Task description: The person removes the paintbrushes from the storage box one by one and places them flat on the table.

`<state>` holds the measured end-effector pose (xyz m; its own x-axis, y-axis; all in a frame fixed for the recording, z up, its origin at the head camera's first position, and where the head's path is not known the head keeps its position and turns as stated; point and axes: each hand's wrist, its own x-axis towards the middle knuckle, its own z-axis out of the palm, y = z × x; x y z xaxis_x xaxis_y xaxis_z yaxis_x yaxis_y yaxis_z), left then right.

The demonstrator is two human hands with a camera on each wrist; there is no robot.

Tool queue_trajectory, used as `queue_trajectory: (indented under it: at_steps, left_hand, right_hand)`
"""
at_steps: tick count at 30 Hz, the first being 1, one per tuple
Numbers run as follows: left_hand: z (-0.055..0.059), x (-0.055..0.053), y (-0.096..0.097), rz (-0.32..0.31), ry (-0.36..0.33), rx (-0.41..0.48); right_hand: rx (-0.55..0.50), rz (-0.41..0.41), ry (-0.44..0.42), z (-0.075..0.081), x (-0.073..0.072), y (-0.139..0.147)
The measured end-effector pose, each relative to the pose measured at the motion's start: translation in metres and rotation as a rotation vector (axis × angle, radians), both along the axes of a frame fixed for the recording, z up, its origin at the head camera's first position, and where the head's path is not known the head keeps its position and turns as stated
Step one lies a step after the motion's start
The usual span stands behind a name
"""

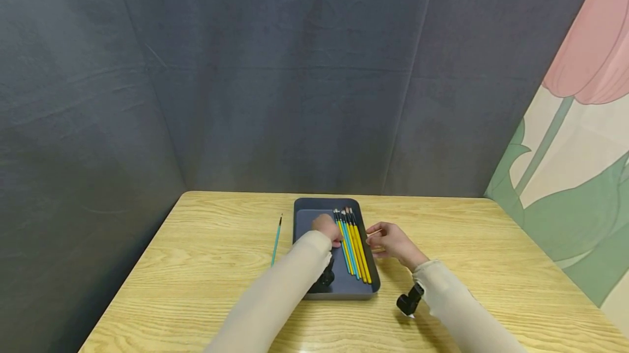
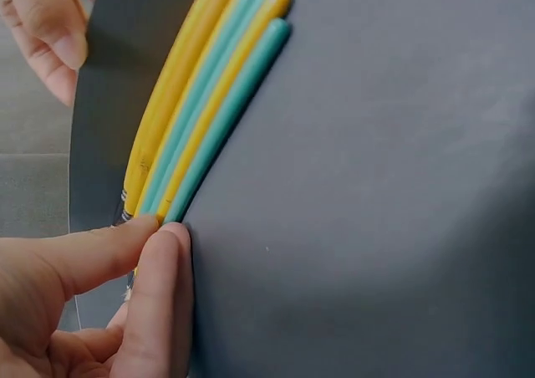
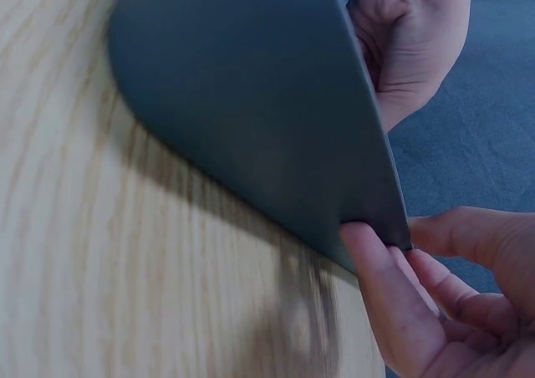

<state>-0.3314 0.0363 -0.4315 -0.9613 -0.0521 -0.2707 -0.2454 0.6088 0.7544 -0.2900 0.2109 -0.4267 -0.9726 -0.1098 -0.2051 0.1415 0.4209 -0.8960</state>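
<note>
Left hand [image 1: 326, 227] on a blue-green brush [image 2: 236, 106], right hand [image 1: 393, 241] on the tray [image 1: 349, 295]

From my screen far away, I see the dark tray sitting on the tabletop [image 1: 162, 287]. A bunch of yellow and blue-green brushes [image 1: 362, 252] lies side by side in its right half, hairy ends pointing away from the person. The left hand reaches into the tray. Its thumb and finger come together to pinch the blue-green brush at the left edge of the bunch. The right hand is at the tray's right side, clamped on the rim, with fingertips on both sides of the wall. I see one more thin brush [image 1: 277, 241] lying outside, on the tabletop, left of the tray. Behind it all hangs a big dark cloth [image 1: 295, 96], and a pink flower picture [image 1: 585, 47] shows on the right.
</note>
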Motion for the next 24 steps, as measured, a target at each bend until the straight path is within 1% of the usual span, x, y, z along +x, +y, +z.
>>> queue_trajectory:
  at_steps: [3,5,8,13,17,22,24]
  left_hand:
    - [0.002,0.001,0.000,-0.042,0.013,-0.055]
    - [0.004,0.002,0.000,-0.052,0.018,-0.066]
    - [0.006,0.003,0.001,-0.043,0.011,-0.047]
    - [0.006,0.002,0.001,-0.025,-0.016,-0.019]
    - [0.006,-0.001,0.000,-0.030,-0.026,-0.036]
    - [0.010,0.000,0.000,-0.029,-0.046,-0.040]
    - [0.013,0.001,0.000,-0.041,-0.046,-0.051]
  right_hand:
    - [-0.007,-0.003,-0.002,0.000,0.000,0.000]
    - [-0.012,-0.004,-0.003,0.001,-0.001,0.000]
    - [-0.015,-0.002,-0.004,0.001,-0.001,0.000]
    - [-0.011,0.000,-0.004,-0.001,-0.002,0.001]
    - [-0.009,-0.004,-0.004,0.000,-0.001,0.001]
    - [-0.003,-0.007,0.000,0.001,0.000,0.000]
    - [-0.004,-0.008,0.000,0.001,0.000,0.000]
